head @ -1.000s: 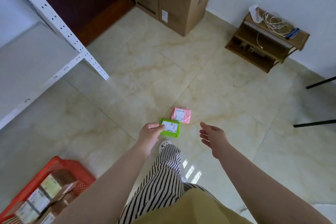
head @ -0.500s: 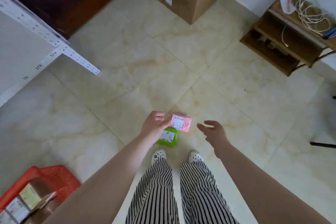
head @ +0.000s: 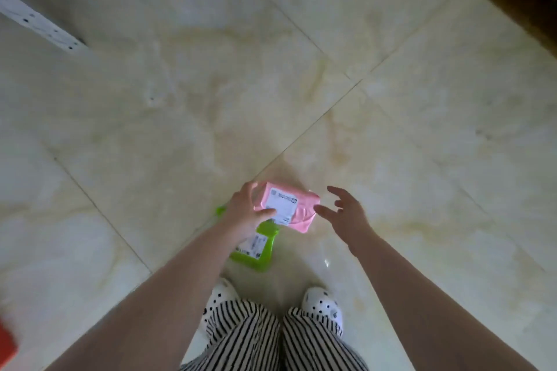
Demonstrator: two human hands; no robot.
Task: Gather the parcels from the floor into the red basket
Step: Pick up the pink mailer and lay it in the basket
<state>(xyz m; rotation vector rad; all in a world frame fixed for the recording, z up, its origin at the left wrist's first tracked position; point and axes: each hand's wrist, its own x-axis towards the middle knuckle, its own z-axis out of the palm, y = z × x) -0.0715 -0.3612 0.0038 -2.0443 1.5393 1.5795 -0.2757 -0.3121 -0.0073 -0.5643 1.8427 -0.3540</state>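
While your feet stood together on the tile floor (head: pixel 391 99), your left hand (head: pixel 245 215) gripped the pink parcel (head: pixel 287 206), thumb on its label, with the green parcel (head: pixel 256 247) apparently held beneath it. The pink parcel's long axis pointed toward your right hand (head: pixel 346 217), fingers spread and holding nothing just beside its far end. The basket (head: pixel 6 346) lay well off to your left, a red sliver at the frame edge. Beyond, a white shelf post (head: pixel 39 25).
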